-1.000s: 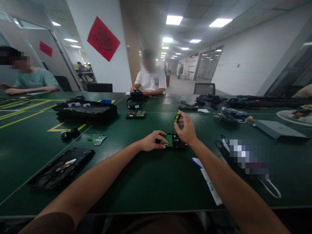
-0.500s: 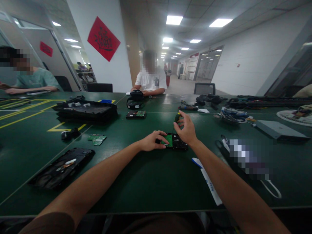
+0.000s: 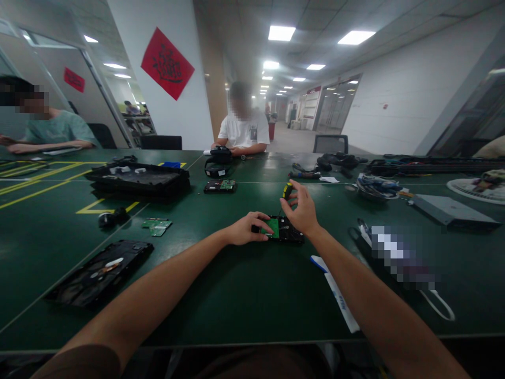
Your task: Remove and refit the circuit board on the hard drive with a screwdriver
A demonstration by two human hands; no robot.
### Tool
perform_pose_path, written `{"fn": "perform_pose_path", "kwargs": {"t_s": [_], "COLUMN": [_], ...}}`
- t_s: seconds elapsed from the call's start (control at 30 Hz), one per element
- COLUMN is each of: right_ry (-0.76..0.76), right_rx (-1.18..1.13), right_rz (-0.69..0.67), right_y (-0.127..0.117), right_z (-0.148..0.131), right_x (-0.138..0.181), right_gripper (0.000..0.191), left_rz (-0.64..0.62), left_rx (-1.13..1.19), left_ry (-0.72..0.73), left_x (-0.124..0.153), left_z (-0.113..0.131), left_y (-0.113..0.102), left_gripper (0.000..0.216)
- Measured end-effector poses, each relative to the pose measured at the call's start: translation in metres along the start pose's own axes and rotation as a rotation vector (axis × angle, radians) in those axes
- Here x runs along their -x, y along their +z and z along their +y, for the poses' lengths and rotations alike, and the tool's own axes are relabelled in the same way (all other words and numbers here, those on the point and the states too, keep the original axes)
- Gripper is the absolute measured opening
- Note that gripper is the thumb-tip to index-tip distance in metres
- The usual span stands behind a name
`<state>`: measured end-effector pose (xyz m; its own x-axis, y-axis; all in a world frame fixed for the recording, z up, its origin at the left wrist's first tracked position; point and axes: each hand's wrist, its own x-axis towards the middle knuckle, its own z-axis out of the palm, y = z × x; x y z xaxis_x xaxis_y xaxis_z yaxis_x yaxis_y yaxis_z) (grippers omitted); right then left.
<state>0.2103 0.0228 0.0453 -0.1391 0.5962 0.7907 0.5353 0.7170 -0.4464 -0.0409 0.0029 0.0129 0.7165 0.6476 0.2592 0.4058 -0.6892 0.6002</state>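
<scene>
A black hard drive (image 3: 284,230) with a green circuit board (image 3: 272,227) facing up lies on the green table (image 3: 244,284) in front of me. My left hand (image 3: 248,228) rests on its left end, fingers curled over the edge and holding it down. My right hand (image 3: 302,209) is closed round a screwdriver with a yellow and black handle (image 3: 287,190), which stands upright with its tip on the drive's far side.
A white and blue strip (image 3: 336,292) lies near my right forearm. An open black drive case (image 3: 103,271) sits at the left, loose green boards (image 3: 157,226) behind it, stacked black trays (image 3: 138,179) further back. Another drive (image 3: 220,185) lies mid-table. Two people sit across the table.
My right hand's fingers have shifted slightly on the screwdriver handle, which has turned a little. My left hand and the drive have stayed in place.
</scene>
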Motion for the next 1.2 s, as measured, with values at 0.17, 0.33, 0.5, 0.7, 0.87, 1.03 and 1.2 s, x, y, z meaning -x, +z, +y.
{"fn": "perform_pose_path", "kwargs": {"t_s": [0.17,0.33,0.5,0.7,0.87,1.03,1.2], "right_ry": [-0.01,-0.016,0.004,-0.016,-0.01,-0.016,-0.013], "right_rx": [-0.004,0.026,0.01,0.021,0.015,0.022,0.011], "right_rz": [0.017,0.016,0.005,0.012,0.015,0.008,0.01], "right_y": [0.0009,-0.0003,-0.0003,-0.0007,-0.0005,-0.0011,-0.0015], "right_z": [0.0,0.0012,0.0009,-0.0011,-0.0012,-0.0019,-0.0026], "right_x": [0.0003,0.0006,0.0005,-0.0002,0.0001,-0.0003,-0.0006], "right_gripper": [0.064,0.064,0.066,0.064,0.065,0.064,0.062], "left_rz": [0.006,0.003,0.013,0.013,0.009,0.009,0.009], "left_rx": [0.002,0.004,0.0,-0.002,-0.006,-0.009,-0.008], "left_ry": [0.0,-0.004,0.0,0.004,0.001,0.017,0.011], "left_x": [-0.0004,-0.0001,0.0002,-0.0001,0.0002,0.0,0.0], "left_z": [-0.001,-0.0009,0.0005,0.0019,0.001,-0.0004,-0.0016], "left_y": [0.0007,0.0006,0.0004,-0.0002,-0.0001,0.0003,0.0009], "left_gripper": [0.029,0.029,0.028,0.03,0.031,0.03,0.031]}}
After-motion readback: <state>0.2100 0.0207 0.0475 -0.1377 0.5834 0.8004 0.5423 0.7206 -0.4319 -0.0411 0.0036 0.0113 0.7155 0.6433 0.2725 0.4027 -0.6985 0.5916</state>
